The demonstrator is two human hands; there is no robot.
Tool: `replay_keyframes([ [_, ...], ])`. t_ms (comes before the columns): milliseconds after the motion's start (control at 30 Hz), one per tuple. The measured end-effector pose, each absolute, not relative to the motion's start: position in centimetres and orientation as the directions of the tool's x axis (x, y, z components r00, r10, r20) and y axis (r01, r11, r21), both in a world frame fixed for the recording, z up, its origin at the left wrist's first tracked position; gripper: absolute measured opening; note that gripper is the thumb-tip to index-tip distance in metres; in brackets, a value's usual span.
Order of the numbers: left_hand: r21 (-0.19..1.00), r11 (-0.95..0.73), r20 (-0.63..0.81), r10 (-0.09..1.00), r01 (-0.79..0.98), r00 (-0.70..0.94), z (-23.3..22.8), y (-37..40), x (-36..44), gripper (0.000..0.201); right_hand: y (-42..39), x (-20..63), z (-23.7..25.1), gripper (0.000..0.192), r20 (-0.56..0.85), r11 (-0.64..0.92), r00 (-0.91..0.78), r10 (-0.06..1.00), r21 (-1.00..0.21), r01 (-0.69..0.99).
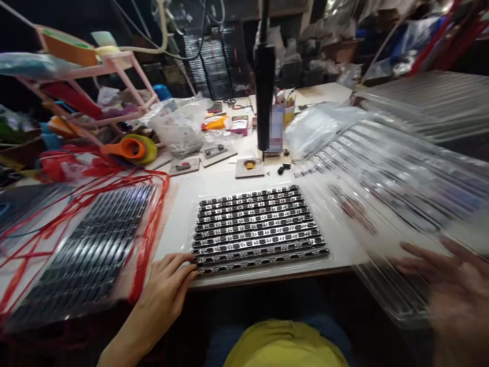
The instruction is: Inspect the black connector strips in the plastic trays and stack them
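Observation:
Rows of small black-and-silver connectors (260,229) lie side by side on a thin clear plastic tray (175,224) in front of me. My left hand (171,278) is at the near left corner, thumb and fingers closed around the left end of the front rows. My right hand (446,280), smeared by motion, is at the lower right against a ribbed clear plastic sheet (405,173). This sheet is tilted, blurred and without connectors. Whether the right fingers grip it cannot be made out.
At left, a filled tray of dark strips (91,250) lies beside red plastic ties (153,239). A black upright tool (264,97) hangs above small fixture blocks (249,167). Behind stand a pink rack (103,71), plastic bags (321,127) and stacked clear trays (439,102).

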State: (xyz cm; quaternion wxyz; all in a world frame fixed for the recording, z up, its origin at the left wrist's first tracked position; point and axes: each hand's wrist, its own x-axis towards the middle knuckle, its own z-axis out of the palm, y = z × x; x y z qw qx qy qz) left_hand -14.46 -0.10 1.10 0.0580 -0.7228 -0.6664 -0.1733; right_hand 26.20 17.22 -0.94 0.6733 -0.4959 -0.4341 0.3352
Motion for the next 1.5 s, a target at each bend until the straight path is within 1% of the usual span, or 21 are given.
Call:
replay_keyframes([
  [67,0.15,-0.145,0.369,0.926,0.978,0.081,0.8,0.2,-14.9,0.012,16.8,25.7,0.3,0.028,0.239,0.279,0.452,0.859,-0.96,-0.022],
  [133,0.157,-0.163,0.392,0.916,0.974,0.09,0.5,0.3,-15.2,0.012,16.4,25.3,1.2,0.029,0.221,0.26,0.461,0.86,-0.965,-0.023],
  [233,0.161,-0.165,0.383,0.919,0.973,0.092,0.3,0.3,-15.5,0.015,16.2,25.0,1.7,0.032,0.186,0.229,0.452,0.872,-0.972,-0.043],
  [333,0.169,-0.155,0.385,0.919,0.973,0.079,0.0,0.3,-15.8,0.017,16.3,25.1,1.5,0.033,0.203,0.252,0.459,0.865,-0.967,-0.047],
  [467,0.206,-0.105,0.388,0.921,0.973,0.018,-0.4,0.0,-15.8,0.021,16.5,25.1,1.3,0.033,0.244,0.292,0.45,0.859,-0.956,-0.039],
  [667,0.243,-0.017,0.319,0.946,0.97,-0.063,-1.1,-0.7,-16.1,0.026,16.4,24.9,1.2,0.031,0.272,0.318,0.456,0.848,-0.948,-0.026],
  [833,0.215,-0.015,0.324,0.944,0.976,-0.057,-1.3,-1.2,-16.3,0.029,16.4,24.9,0.6,0.032,0.266,0.305,0.444,0.855,-0.952,-0.017],
  [1033,0.253,0.004,0.314,0.946,0.967,-0.086,-1.2,-1.4,-15.7,0.034,16.3,24.7,0.5,0.033,0.259,0.295,0.45,0.855,-0.956,-0.011],
  [1233,0.265,0.041,0.327,0.936,0.963,-0.129,-1.2,-1.7,-15.3,0.034,16.2,24.4,0.6,0.031,0.297,0.33,0.441,0.847,-0.944,0.001],
  [1500,0.323,0.085,0.286,0.941,0.943,-0.183,-1.3,-1.9,-15.0,0.033,15.9,23.9,0.8,0.033,0.305,0.336,0.414,0.857,-0.942,-0.002],
])
